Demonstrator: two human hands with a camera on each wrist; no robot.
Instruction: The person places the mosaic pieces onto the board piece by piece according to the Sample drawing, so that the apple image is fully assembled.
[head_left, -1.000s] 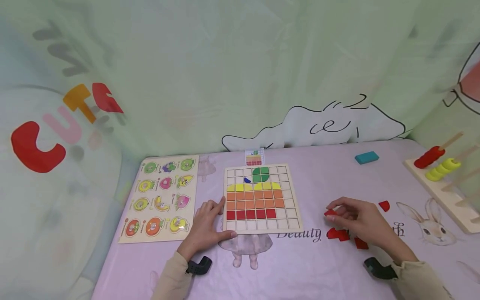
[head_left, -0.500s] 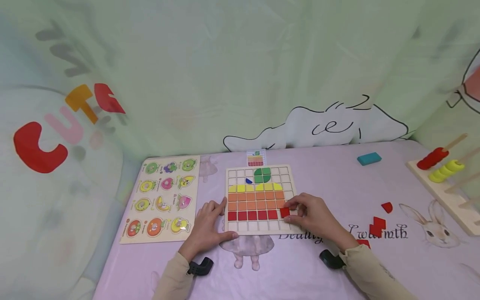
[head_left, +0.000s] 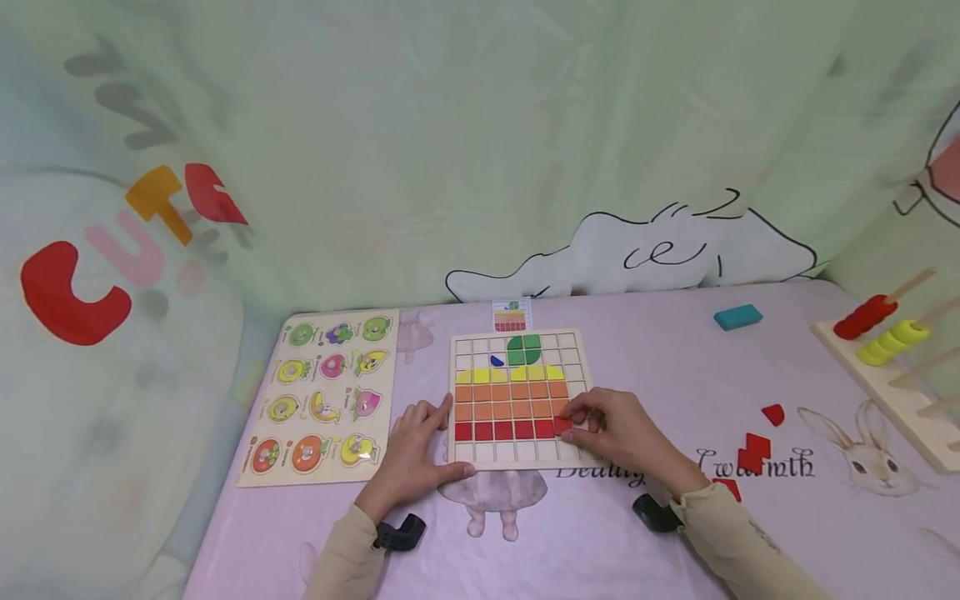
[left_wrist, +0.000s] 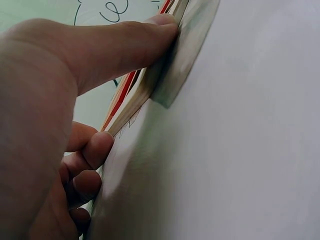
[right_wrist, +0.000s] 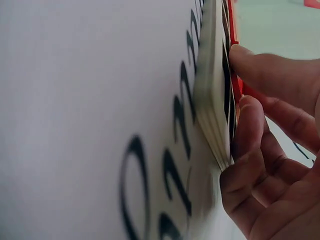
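Note:
A wooden grid board (head_left: 521, 451) bears green leaf pieces (head_left: 523, 350), a small blue piece (head_left: 497, 361), a yellow row, two orange rows (head_left: 502, 400) and a row of red squares (head_left: 503, 430). My right hand (head_left: 622, 429) pinches a red square tile (head_left: 562, 425) between thumb and fingers, at the right end of the red row. In the right wrist view the fingertips (right_wrist: 240, 52) are right at the board's surface. My left hand (head_left: 411, 458) rests at the near left corner of the board, thumb along the front edge and index finger at the left side.
Loose red pieces (head_left: 753, 452) lie right of the board. A fruit knob puzzle (head_left: 258, 433) lies at left, and a small pattern card (head_left: 512, 316) behind the board. At far right are a teal block (head_left: 738, 317) and a bead stacker (head_left: 877, 375).
My right hand has carried a red tile from the loose pieces at right to the board, then shifted it slightly left against the red row. My left hand has stayed put.

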